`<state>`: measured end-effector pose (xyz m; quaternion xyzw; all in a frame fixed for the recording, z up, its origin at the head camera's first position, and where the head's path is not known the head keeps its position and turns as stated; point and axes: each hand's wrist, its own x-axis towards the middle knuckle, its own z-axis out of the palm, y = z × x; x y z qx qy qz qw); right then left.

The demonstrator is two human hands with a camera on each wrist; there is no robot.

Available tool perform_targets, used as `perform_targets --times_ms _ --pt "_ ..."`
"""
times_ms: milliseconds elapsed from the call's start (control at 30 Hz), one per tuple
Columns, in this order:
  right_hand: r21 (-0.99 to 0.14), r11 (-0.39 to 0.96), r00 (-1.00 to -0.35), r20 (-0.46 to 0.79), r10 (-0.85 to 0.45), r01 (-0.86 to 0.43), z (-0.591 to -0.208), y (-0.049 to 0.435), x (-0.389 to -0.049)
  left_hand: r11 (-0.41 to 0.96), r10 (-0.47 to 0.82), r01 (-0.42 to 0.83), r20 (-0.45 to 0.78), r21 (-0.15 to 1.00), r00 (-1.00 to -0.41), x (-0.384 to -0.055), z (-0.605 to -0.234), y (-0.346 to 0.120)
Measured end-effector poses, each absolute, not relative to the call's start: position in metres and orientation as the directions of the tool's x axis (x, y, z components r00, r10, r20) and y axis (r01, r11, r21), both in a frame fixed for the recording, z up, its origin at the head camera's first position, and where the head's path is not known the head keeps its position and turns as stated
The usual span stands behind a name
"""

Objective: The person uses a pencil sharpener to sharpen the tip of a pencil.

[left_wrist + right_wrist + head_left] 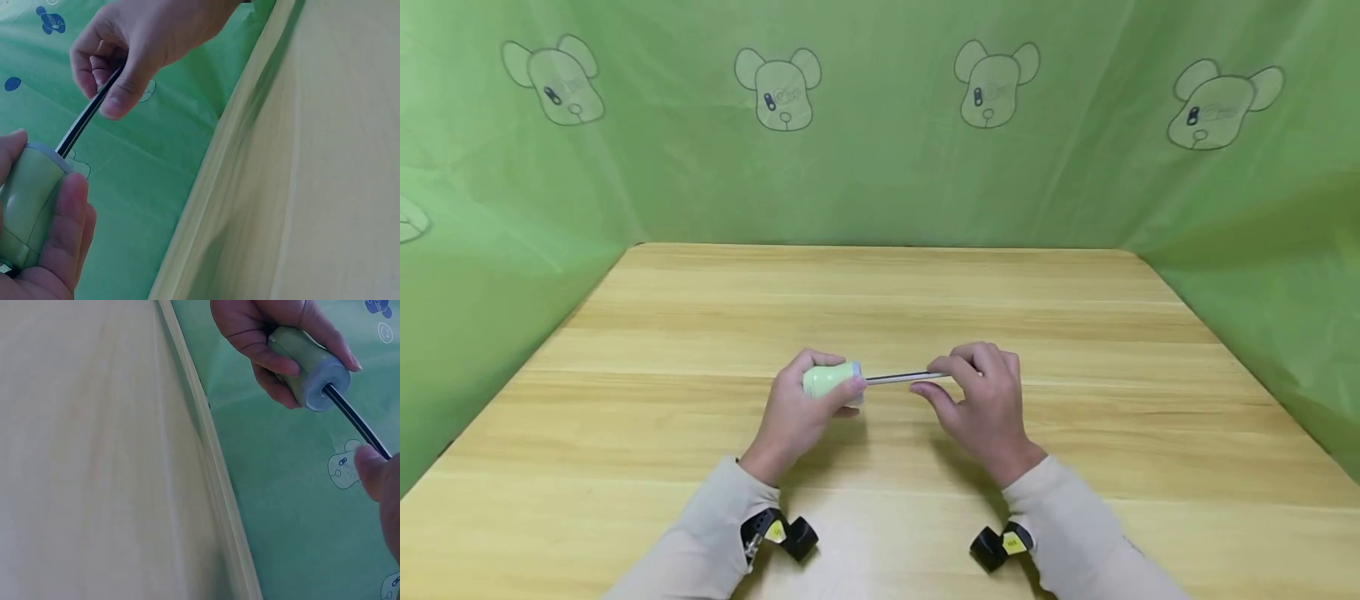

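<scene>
My left hand grips a light green pencil sharpener with a grey-blue end. In the left wrist view, the fingers of that hand lie along both sides of the sharpener. A slim dark-and-white striped pencil runs from the hole in the grey-blue end toward the right. My right hand pinches its far part between thumb and fingers. The right wrist view shows the pencil entering the hole; the tip inside the sharpener is hidden. Both hands hold these things above the table.
A wooden table lies beneath the hands. Green sheeting with bear-head drawings stands along its back and sides. Black wrist cameras are strapped over both sleeves.
</scene>
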<state>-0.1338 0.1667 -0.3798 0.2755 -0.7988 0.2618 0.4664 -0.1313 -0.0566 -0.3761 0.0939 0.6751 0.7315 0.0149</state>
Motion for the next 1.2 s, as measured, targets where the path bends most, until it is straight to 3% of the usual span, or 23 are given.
perform_targets --times_ms 167,267,533,733,833,933,1200 --pt "-0.100 0.695 -0.297 0.940 -0.168 -0.712 -0.381 0.164 -0.136 -0.092 0.181 0.088 0.103 0.992 -0.978 -0.129 -0.376 -0.057" --pt "-0.088 0.677 -0.285 0.941 -0.185 -0.731 -0.380 0.164 -0.137 -0.089 0.194 0.096 0.112 0.991 -0.975 -0.129 -0.375 -0.058" --pt "-0.102 0.708 -0.417 0.862 -0.287 -0.699 -0.379 0.172 -0.135 0.046 0.206 0.136 0.123 0.990 -0.971 -0.129 -0.378 -0.062" --pt "-0.298 0.694 -0.665 0.662 -0.344 -0.656 -0.373 0.182 -0.133 0.198 0.242 0.295 0.245 0.935 -0.939 -0.129 -0.378 -0.062" --pt "-0.355 0.709 -0.725 0.612 -0.317 -0.610 -0.371 0.182 -0.132 0.223 0.243 0.354 0.300 0.908 -0.922 -0.129 -0.378 -0.061" --pt "-0.315 0.720 -0.679 0.676 -0.288 -0.619 -0.372 0.180 -0.134 0.229 0.198 0.346 0.305 0.910 -0.932 -0.129 -0.377 -0.059" --pt "-0.157 0.692 -0.443 0.859 -0.257 -0.704 -0.373 0.174 -0.137 0.143 0.135 0.221 0.202 0.965 -0.970 -0.129 -0.373 -0.060"
